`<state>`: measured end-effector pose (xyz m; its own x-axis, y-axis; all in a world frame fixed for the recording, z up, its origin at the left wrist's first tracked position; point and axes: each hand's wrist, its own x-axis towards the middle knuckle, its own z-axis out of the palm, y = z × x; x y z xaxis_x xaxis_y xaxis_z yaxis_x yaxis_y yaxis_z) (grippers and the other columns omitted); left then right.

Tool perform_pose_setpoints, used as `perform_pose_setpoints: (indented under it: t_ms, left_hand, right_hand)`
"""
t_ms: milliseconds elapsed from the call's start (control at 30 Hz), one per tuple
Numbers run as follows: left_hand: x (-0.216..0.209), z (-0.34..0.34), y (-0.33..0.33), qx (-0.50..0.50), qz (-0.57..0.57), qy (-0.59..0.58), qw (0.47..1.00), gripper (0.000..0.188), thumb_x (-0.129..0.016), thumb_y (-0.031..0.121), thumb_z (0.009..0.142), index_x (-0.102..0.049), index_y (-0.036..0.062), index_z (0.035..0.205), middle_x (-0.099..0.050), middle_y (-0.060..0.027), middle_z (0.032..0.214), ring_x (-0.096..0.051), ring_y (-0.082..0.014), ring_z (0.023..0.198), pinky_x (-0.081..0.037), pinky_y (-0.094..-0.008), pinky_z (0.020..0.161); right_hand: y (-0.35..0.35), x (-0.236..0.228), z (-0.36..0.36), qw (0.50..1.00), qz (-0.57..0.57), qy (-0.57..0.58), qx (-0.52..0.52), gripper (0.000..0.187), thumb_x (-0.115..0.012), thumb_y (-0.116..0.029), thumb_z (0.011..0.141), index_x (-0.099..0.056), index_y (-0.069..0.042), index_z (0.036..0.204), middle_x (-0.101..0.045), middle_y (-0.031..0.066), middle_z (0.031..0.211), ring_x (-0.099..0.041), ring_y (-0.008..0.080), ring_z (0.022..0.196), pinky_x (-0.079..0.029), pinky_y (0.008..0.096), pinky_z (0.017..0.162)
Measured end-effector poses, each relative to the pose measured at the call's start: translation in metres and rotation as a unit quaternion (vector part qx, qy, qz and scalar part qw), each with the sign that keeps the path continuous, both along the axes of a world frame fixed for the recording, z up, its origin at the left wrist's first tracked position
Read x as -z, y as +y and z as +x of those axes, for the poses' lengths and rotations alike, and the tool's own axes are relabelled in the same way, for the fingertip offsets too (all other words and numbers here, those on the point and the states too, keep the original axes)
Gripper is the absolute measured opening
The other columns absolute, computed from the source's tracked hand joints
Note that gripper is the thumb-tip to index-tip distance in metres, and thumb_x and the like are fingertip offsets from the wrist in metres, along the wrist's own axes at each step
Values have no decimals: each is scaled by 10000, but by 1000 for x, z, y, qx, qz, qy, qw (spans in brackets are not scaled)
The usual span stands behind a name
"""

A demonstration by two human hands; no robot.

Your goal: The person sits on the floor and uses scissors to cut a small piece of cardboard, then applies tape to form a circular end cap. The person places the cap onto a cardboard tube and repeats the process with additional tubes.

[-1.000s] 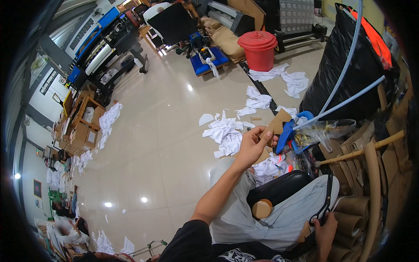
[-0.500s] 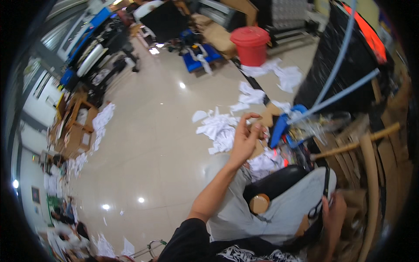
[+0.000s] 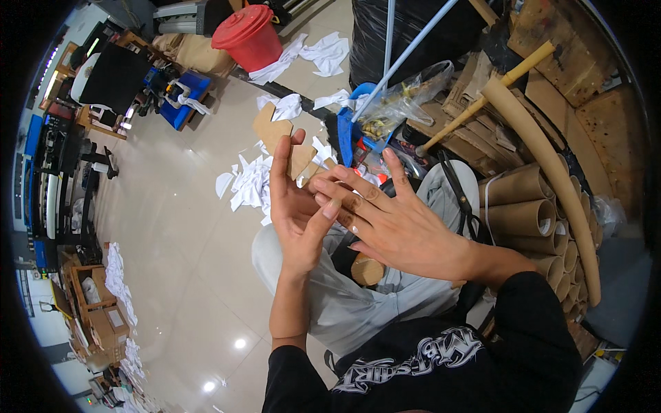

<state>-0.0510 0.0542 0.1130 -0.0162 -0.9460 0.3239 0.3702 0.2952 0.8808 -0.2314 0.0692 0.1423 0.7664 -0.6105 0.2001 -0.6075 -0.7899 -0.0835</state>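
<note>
My two hands meet in front of my chest, over my lap. My left hand [image 3: 295, 220] is raised with its index finger stretched up, its thumb against the fingers of the other hand. My right hand [image 3: 406, 230] lies across it palm down, fingers spread and straight; a tiny white spot shows on one finger. Part of the left fingers is hidden behind it, and no held object can be made out. Black scissors [image 3: 456, 193] rest on my right knee, apart from both hands. A round tan piece [image 3: 367, 270] lies between my legs.
White scraps [image 3: 249, 182] and brown cardboard pieces [image 3: 270, 127] lie on the tiled floor ahead. A blue dustpan [image 3: 345, 138], a black bag [image 3: 379, 45] and a red lidded bucket [image 3: 249, 38] stand beyond. Cardboard tubes [image 3: 523, 203] are stacked at my right.
My right hand has left the scissors by my right knee and come across to meet my left hand. The view has turned rightward, showing more of the cardboard tubes.
</note>
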Motion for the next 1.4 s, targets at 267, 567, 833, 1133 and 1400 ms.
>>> perform_pose_setpoints:
  t_ms: [267,567,833,1133,1400]
  left_hand:
    - [7,6,0,18,6,-4,1000,939,-720,25,841,-190,32,1616,-261,-163,1632,-627,-254,1144,-537,-394,970]
    - [5,-3,-3,18,6,-70,997,988,-752,-94,804,-195,32,1611,-265,-164,1630,-608,-244,1170,-542,-378,968]
    - [31,3,-20,25,79,-76,994,824,-637,-114,898,-220,8,1598,-334,-134,1587,-621,-227,1139,-551,-324,911]
    - [47,28,-32,161,136,-266,941,300,-573,73,1036,-584,-10,1324,-716,-77,1125,-687,-138,963,-540,-266,808]
    - [42,22,-15,246,156,-188,938,179,-569,-49,1005,-416,28,1055,-720,-143,962,-725,-177,867,-573,-288,745]
  right_hand:
    - [-1,8,0,1000,1,24,0,858,-712,-417,873,-367,-67,1576,-233,77,1681,-108,233,1581,-52,748,1173]
    - [-4,7,-2,1000,24,13,-2,758,-649,-390,899,-424,-49,1538,-341,105,1627,-157,256,1571,-51,727,1189]
    - [-3,26,-20,998,43,42,32,770,-650,-442,923,-418,-35,1534,-346,129,1623,-197,289,1555,-118,725,1182]
    - [-5,65,-73,899,174,-329,230,541,-762,-160,900,-562,1,1377,-633,189,1308,-626,286,1167,-488,374,994]
    - [-17,89,-24,628,472,-594,173,232,-687,-111,986,-659,1,1188,-713,51,1045,-624,81,867,-488,237,729]
